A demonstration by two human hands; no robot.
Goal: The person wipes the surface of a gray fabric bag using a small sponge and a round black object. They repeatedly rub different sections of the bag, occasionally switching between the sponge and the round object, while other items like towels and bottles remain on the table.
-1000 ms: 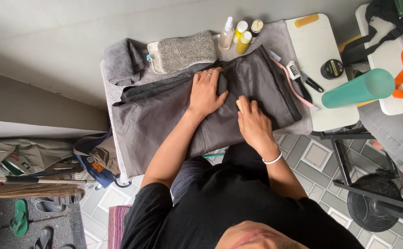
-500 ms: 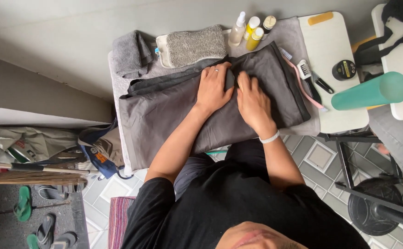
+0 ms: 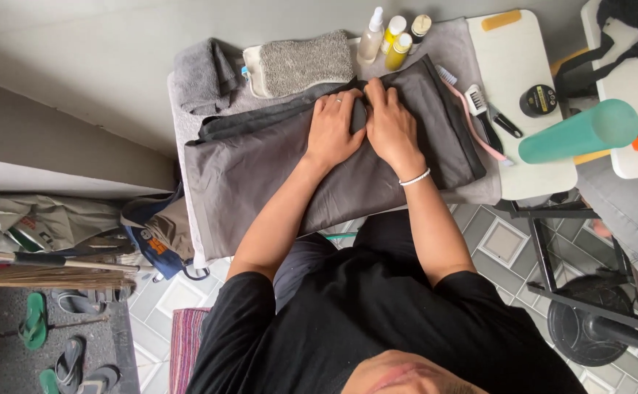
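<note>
bottles (image 3: 396, 38), brushes (image 3: 477, 102), teal roll (image 3: 579, 131), w/ grey towel (image 3: 204, 75).

dark grey garment (image 3: 275, 168) – folded, lying flat across the small table – slightly creased.

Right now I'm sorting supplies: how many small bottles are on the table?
3, grouped at the far edge of the table beyond the hands: a clear spray bottle, then a yellow bottle and another yellow bottle. A capped container beside them may be a fourth.

We reach both bare forearms forward, our left hand (image 3: 333, 131) and right hand (image 3: 390, 125) lying flat, palms down, side by side, thumbs nearly touching.
</note>
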